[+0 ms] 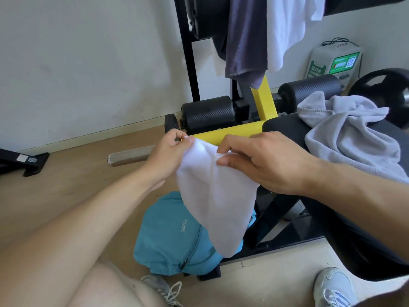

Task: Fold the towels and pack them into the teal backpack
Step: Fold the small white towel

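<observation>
Above the teal backpack, the left hand and right hand pinched the white towel's top edge; matching corners squarely first would give a neat fold.

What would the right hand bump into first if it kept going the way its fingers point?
The right hand points leftward, so it would probably meet the left hand first, which pinches the same white towel. Depth is hard to judge here.
</observation>
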Available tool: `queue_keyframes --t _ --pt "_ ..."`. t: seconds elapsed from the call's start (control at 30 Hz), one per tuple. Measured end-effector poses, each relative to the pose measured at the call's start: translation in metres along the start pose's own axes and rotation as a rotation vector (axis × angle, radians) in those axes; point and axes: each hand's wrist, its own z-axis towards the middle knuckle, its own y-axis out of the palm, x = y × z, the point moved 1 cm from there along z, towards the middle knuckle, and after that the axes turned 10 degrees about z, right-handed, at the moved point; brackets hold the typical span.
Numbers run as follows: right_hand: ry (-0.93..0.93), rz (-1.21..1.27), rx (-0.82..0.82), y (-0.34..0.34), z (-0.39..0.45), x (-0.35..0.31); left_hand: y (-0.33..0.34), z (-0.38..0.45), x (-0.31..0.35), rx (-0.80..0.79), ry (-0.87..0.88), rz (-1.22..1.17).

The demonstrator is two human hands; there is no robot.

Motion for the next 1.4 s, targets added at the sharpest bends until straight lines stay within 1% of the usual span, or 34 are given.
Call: queue_keyframes --t 0.1,0.2,0.27,0.37,0.43,0.7,0.93,1.0,1.07,1.17,1.3,1.37,1.4 --pt "0.021 0.064 -0.004 0.002 0.001 -0.003 0.003 -0.007 0.012 -0.038 0.026 -0.081" --pt "0.032 0.041 -0.012 0.007 -0.001 -0.001 0.006 -0.015 0.022 -0.082 0.098 -0.139" --pt "0.058 0.045 0.019 0.010 -0.001 0.004 0.008 -0.021 0.029 -0.123 0.146 -0.145" --pt "0.126 0.108 0.109 0.009 0.000 0.013 0.011 -0.032 0.039 -0.177 0.187 -0.174" --pt "0.151 0.153 0.142 0.008 -0.002 0.016 0.013 -0.036 0.043 -0.200 0.192 -0.196" --pt "0.211 0.276 0.177 0.010 -0.003 0.019 0.015 -0.040 0.048 -0.261 0.166 -0.223" --pt "0.291 0.272 0.217 0.008 -0.002 0.017 0.016 -0.043 0.051 -0.308 0.188 -0.259" --pt "0.307 0.260 0.220 0.009 -0.003 0.017 0.016 -0.043 0.051 -0.305 0.211 -0.220" --pt "0.326 0.242 0.210 0.008 -0.003 0.016 0.015 -0.043 0.049 -0.270 0.234 -0.141" --pt "0.334 0.193 0.165 0.001 -0.001 0.015 0.016 -0.040 0.044 -0.256 0.244 -0.114" --pt "0.334 -0.056 -0.010 -0.012 -0.005 0.024 0.011 -0.031 0.039 -0.203 0.213 -0.111" --pt "0.319 -0.101 -0.078 -0.015 -0.009 0.029 0.007 -0.024 0.032 -0.191 0.203 -0.068" --pt "0.291 -0.136 -0.087 -0.015 -0.010 0.031 0.007 -0.021 0.027 -0.201 0.207 -0.026"
